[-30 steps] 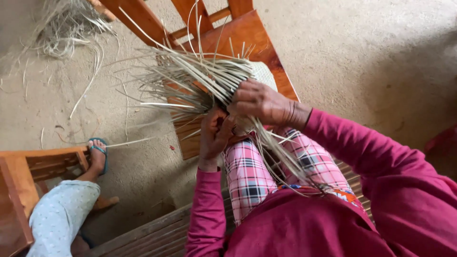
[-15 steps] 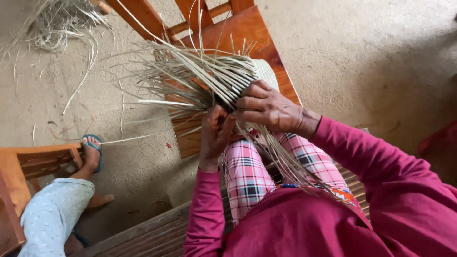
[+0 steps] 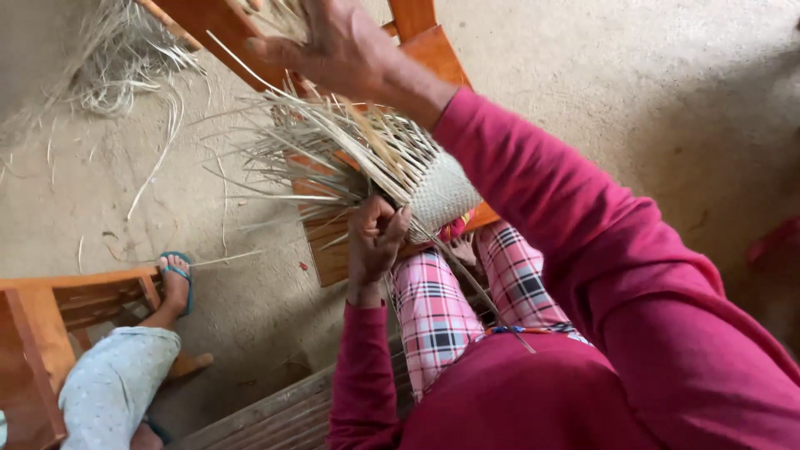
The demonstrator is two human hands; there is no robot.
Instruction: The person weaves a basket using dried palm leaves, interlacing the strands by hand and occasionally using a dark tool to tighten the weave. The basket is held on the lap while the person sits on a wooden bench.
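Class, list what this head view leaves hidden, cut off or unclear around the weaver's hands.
- Right hand: fingertips cut off by the top edge; grip unclear.
- Left hand: fingers curl under the woven piece; what they pinch is hidden.
- Loose strands: too fine to count.
- Other person's leg: body cut off by the bottom edge.

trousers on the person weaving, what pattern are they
Pink, white and black plaid trousers, clearest in the head view below the left hand.
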